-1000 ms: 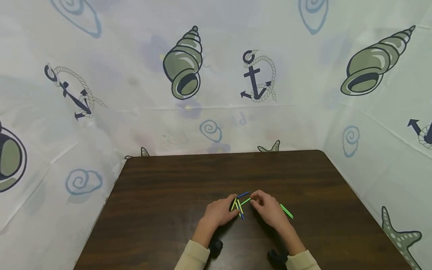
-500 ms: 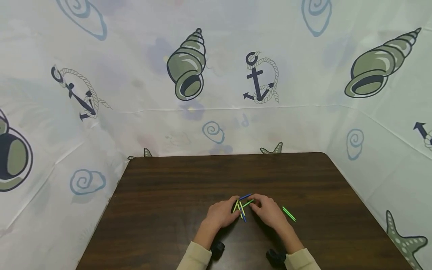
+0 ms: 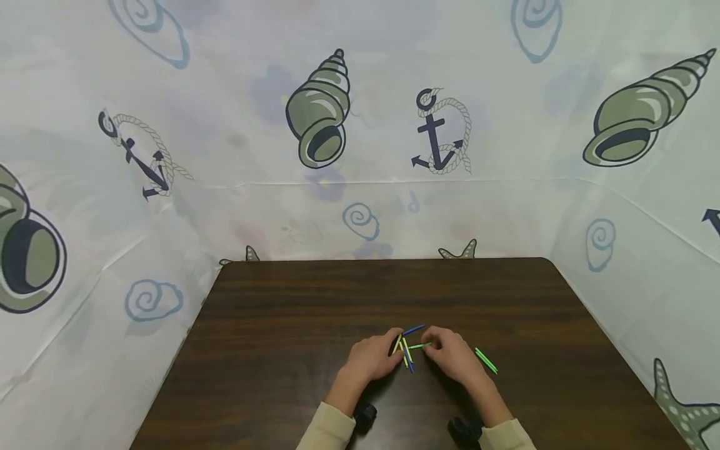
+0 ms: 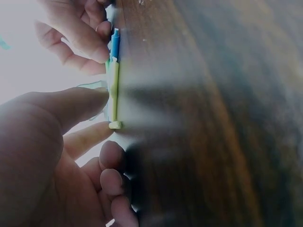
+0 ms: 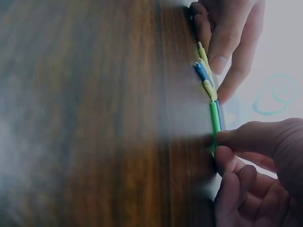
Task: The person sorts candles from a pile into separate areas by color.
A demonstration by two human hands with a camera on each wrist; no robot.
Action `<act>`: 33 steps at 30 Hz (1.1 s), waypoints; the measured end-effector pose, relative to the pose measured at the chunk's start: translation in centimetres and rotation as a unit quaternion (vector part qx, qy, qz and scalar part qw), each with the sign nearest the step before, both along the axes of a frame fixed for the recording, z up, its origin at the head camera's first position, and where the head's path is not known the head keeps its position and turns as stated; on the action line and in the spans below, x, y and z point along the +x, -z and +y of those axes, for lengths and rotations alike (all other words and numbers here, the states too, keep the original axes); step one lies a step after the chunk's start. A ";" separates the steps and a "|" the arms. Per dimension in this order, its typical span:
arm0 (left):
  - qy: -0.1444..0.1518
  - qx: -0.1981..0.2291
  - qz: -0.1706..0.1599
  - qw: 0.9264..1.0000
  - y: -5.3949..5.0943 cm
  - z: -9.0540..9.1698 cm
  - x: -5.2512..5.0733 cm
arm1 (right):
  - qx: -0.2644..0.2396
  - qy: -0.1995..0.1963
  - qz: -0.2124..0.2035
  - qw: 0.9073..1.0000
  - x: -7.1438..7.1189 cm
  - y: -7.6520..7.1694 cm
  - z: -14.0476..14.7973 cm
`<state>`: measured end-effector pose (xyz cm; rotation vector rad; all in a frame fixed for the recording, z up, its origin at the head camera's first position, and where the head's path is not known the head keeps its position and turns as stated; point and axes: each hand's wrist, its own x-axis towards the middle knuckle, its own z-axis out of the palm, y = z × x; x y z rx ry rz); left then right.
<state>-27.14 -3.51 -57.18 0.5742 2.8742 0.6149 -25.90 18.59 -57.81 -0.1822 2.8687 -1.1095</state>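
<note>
Several thin sticks lie together on the dark table: yellow sticks (image 4: 114,90), a blue stick (image 3: 414,329) at the top and another blue one (image 5: 202,72) among the yellow. My left hand (image 3: 372,357) is at their left side, thumb and index finger touching the yellow sticks, the other fingers curled loosely. From the right, my right hand (image 3: 452,357) pinches the outer end of a green stick (image 5: 215,117) between thumb and fingertip. That stick's inner end meets the yellow and blue ones.
Two more green sticks (image 3: 486,361) lie side by side to the right of my right hand. The brown table (image 3: 315,294) ends at a white printed cloth (image 3: 253,212) behind and at both sides. Black wrist devices show beneath both wrists.
The green stick at my right hand has turned from a slant to nearly level, and my right fingertips have shifted slightly down along with its outer end. My left hand stays beside the yellow sticks.
</note>
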 end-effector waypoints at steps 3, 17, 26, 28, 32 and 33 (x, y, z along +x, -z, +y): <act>0.006 0.000 0.007 1.000 0.3 0.0 0.0 | -0.001 0.000 -0.008 1.000 0.2 0.0 0.1; -0.005 -0.002 -0.021 1.000 -0.2 0.1 0.4 | 0.009 0.006 -0.041 0.999 0.6 -0.3 0.1; 0.009 -0.004 -0.007 1.000 1.0 0.0 0.1 | -0.043 0.039 -0.043 0.997 1.1 -0.5 1.2; 0.006 -0.004 -0.016 1.000 0.1 0.1 0.2 | -0.056 0.047 -0.049 0.996 1.1 -0.9 1.9; 0.007 -0.005 -0.026 1.000 -0.8 0.0 0.4 | -0.067 0.063 -0.065 0.994 1.5 -1.4 3.5; 0.008 -0.006 -0.026 1.000 -0.9 0.0 0.4 | -0.067 0.066 -0.068 0.993 1.7 -1.5 3.9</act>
